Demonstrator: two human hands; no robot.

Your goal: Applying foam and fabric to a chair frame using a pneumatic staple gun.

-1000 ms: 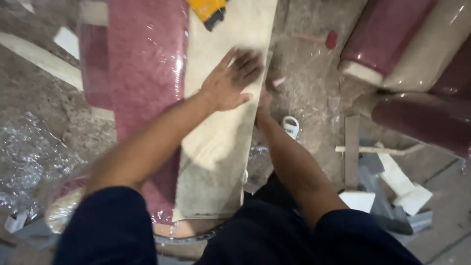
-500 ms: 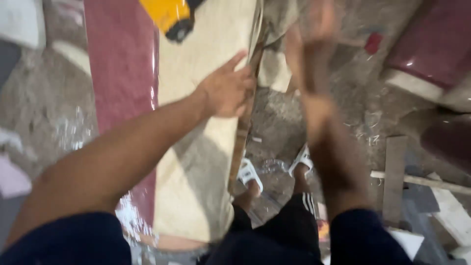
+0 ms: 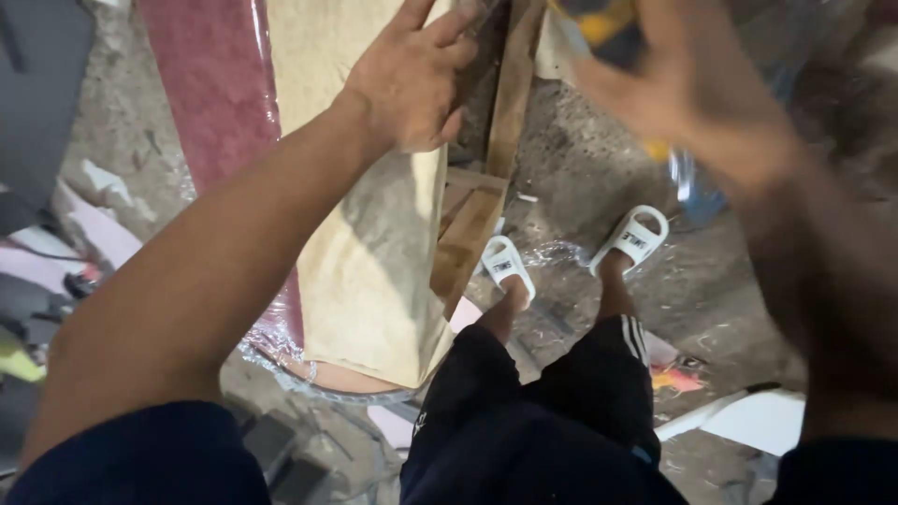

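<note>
A: Left hand (image 3: 412, 84) flat, fingers spread, on the upright padded board (image 3: 374, 252) by the slippers (image 3: 571, 252).
B: Right hand (image 3: 692, 93) blurred, open — board could tip.

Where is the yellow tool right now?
In the head view the yellow tool is at the top, just right of centre, blurred, by the raised right hand and above the white sandals; whether the hand holds it is unclear.
</note>
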